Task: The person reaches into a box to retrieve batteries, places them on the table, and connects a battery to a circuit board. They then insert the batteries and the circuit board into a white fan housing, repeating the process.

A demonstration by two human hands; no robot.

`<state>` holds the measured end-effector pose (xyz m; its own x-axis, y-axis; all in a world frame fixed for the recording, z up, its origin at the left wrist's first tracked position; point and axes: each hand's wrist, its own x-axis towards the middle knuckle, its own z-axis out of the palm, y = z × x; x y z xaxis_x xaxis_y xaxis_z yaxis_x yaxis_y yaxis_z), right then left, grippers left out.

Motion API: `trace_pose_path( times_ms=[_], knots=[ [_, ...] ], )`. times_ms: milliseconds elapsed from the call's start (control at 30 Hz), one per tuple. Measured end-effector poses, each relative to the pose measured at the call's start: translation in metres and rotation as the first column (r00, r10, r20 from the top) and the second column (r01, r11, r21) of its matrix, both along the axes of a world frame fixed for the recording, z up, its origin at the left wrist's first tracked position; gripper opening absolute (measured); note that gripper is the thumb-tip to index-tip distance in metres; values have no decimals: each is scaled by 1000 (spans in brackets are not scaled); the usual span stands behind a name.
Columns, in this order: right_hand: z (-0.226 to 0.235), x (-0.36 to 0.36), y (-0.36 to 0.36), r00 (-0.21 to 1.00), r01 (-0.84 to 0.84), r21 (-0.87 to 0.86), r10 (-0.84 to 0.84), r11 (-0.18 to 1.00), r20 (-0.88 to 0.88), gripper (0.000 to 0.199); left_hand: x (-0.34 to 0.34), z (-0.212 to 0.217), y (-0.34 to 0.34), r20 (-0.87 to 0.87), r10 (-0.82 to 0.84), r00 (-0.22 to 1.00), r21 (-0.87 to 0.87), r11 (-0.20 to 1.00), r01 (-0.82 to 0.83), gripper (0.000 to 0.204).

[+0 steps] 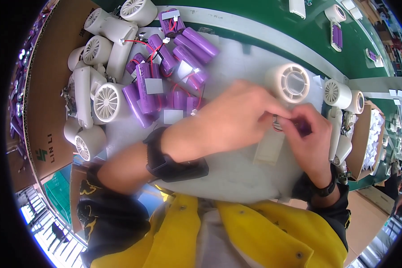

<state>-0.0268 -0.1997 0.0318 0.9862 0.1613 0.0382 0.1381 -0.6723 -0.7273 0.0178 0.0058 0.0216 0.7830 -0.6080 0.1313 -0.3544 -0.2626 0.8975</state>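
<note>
My left hand (pixel 236 114) reaches across to the right, its fingers pinched together and blurred. They meet the closed fingers of my right hand (pixel 310 136) over a white handheld fan. The fan's round head (pixel 291 82) lies just beyond the fingers, and its pale handle (pixel 268 149) runs below them. A short red wire (pixel 277 124) with a small light end shows between the two hands. Inside the curl of my right fingers is a dark purple piece (pixel 304 127), apparently a battery cell, mostly hidden. What exactly my left fingertips grip is covered.
Purple battery packs (pixel 149 91) with red wires and white pads lie left of centre. White fan bodies (pixel 108 102) are heaped beside a tall cardboard box (pixel 49 116). More fans (pixel 337 93) and a box of white pieces (pixel 371 138) stand at the right.
</note>
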Motion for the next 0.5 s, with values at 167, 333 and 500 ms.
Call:
trace_pose_path(
  times_ms=[167, 333, 500],
  knots=[
    [23, 3, -6, 938, -152, 112, 179, 982, -296, 39, -3, -4, -3, 37, 20, 999, -30, 999, -18, 31],
    [26, 5, -22, 887, -285, 137, 316, 949, -337, 55, -1, 3, 0, -23, 60, 998, -32, 998, -60, 27],
    [29, 5, -22, 911, 28, 334, 113, 942, -397, 46, 1, 1, 4, -39, 127, 991, -33, 991, -128, 27]
  ],
)
